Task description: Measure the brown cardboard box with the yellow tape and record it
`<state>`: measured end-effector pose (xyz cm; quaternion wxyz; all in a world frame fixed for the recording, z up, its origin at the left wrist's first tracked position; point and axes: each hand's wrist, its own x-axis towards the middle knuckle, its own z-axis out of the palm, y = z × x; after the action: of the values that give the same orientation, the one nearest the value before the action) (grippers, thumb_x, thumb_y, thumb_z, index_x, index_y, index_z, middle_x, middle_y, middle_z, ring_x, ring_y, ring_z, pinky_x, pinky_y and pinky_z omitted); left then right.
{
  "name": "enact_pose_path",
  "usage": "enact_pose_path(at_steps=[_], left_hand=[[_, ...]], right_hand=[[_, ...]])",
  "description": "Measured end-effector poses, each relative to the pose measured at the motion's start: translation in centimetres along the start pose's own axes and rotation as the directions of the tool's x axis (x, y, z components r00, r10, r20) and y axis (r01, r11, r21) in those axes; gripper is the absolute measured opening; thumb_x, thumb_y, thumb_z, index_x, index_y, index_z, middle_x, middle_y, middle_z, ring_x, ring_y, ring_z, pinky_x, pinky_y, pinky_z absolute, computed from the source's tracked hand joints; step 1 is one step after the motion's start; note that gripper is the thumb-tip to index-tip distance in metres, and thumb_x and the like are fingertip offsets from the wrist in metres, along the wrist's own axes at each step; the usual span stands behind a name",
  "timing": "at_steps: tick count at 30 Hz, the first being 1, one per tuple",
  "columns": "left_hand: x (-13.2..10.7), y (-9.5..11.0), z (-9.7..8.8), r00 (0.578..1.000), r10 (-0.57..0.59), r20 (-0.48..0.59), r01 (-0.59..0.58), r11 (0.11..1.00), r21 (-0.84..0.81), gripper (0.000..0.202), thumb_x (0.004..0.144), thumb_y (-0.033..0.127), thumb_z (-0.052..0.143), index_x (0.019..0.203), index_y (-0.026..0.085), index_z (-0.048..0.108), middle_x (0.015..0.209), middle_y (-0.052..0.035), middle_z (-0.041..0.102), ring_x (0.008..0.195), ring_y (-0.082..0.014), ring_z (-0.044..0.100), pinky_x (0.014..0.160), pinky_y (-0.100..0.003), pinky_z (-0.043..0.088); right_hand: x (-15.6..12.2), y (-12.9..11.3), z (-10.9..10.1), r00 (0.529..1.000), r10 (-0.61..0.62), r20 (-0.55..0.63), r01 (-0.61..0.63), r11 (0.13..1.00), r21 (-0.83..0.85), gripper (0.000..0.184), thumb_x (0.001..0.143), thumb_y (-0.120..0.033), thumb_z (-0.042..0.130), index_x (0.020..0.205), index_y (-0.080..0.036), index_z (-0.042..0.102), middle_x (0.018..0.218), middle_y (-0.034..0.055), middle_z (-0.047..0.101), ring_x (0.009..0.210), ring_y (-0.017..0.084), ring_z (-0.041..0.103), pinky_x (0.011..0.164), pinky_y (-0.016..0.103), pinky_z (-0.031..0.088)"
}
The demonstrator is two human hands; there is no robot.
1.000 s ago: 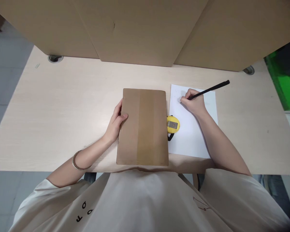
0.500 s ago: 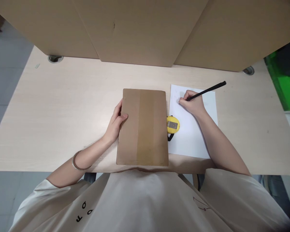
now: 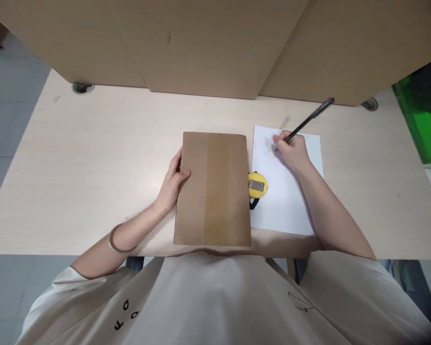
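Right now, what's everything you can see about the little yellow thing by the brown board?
The yellow tape measure is small and rounded, plastic-looking, with a grey panel on top and a black strap trailing from its near side. It lies flat on the white paper, against the right edge of the brown board.

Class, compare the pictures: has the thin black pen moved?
Yes. The thin black pen in the right hand has swung steeper: its free end lies beyond the far edge of the white paper sheet, nearer the brown cardboard panels.
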<state>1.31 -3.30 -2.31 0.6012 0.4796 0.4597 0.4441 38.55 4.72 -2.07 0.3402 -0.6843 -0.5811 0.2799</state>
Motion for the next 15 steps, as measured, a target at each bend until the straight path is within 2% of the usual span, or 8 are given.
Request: enact_pose_path(at_steps=[2, 4, 7, 9, 11, 15], left_hand=[[0.1, -0.2, -0.1, 1.000, 0.014, 0.013, -0.014, 1.000, 0.009, 0.066, 0.092, 0.044, 0.065, 0.155, 0.037, 0.046, 0.172, -0.0021, 0.043, 0.161, -0.0367, 0.036, 0.131, -0.059, 0.035], [0.1, -0.4, -0.3, 0.999, 0.029, 0.025, -0.030, 0.999, 0.018, 0.066, 0.093, 0.045, 0.064, 0.156, 0.038, 0.045, 0.171, -0.0015, 0.044, 0.160, -0.0360, 0.038, 0.130, -0.058, 0.036], [0.1, -0.6, -0.3, 0.999, 0.034, 0.028, -0.035, 0.999, 0.022, 0.066, 0.094, 0.045, 0.063, 0.157, 0.038, 0.044, 0.172, -0.0009, 0.043, 0.161, -0.0355, 0.037, 0.130, -0.057, 0.037], [0.1, -0.5, -0.3, 0.999, 0.033, 0.028, -0.033, 0.999, 0.017, 0.065, 0.095, 0.044, 0.063, 0.157, 0.038, 0.044, 0.172, -0.0008, 0.043, 0.161, -0.0356, 0.037, 0.130, -0.057, 0.037], [0.1, -0.4, -0.2, 0.999, 0.029, 0.029, -0.029, 0.999, 0.012, 0.065, 0.095, 0.044, 0.063, 0.157, 0.038, 0.044, 0.173, -0.0009, 0.041, 0.161, -0.0358, 0.036, 0.130, -0.057, 0.037], [0.1, -0.1, 0.0, 1.000, 0.002, 0.009, -0.002, 1.000, -0.005, 0.066, 0.092, 0.042, 0.064, 0.155, 0.037, 0.046, 0.172, -0.0016, 0.042, 0.161, -0.0361, 0.036, 0.131, -0.058, 0.035]], right_hand=[[-0.1, 0.0, -1.3, 0.997, 0.033, 0.073, -0.025, 0.993, -0.113, 0.050, 0.096, -0.044, 0.062, 0.058, -0.019, 0.042, 0.053, 0.0016, 0.043, 0.052, 0.012, 0.035, 0.054, 0.028, 0.029], [-0.4, -0.2, -2.6, 0.986, 0.068, 0.149, -0.028, 0.966, -0.256, 0.057, 0.098, -0.051, 0.064, 0.056, -0.018, 0.044, 0.053, 0.0040, 0.046, 0.053, 0.013, 0.036, 0.056, 0.029, 0.028], [-0.9, -0.2, -3.8, 0.970, 0.126, 0.210, -0.008, 0.873, -0.488, 0.061, 0.098, -0.057, 0.066, 0.054, -0.018, 0.048, 0.053, 0.0066, 0.047, 0.054, 0.014, 0.034, 0.060, 0.032, 0.027], [-1.2, 0.1, -3.8, 0.960, 0.166, 0.223, 0.001, 0.800, -0.600, 0.061, 0.098, -0.059, 0.065, 0.054, -0.019, 0.051, 0.053, 0.0073, 0.046, 0.054, 0.015, 0.031, 0.064, 0.033, 0.028], [-1.3, 0.7, -3.3, 0.959, 0.186, 0.214, -0.002, 0.761, -0.648, 0.062, 0.097, -0.060, 0.064, 0.053, -0.019, 0.051, 0.052, 0.0076, 0.044, 0.053, 0.015, 0.031, 0.066, 0.035, 0.030], [-1.6, 1.4, -1.9, 0.983, 0.089, 0.158, 0.039, 0.749, -0.661, 0.066, 0.094, -0.058, 0.067, 0.047, -0.019, 0.041, 0.046, 0.0056, 0.032, 0.056, 0.019, 0.041, 0.070, 0.039, 0.035]])
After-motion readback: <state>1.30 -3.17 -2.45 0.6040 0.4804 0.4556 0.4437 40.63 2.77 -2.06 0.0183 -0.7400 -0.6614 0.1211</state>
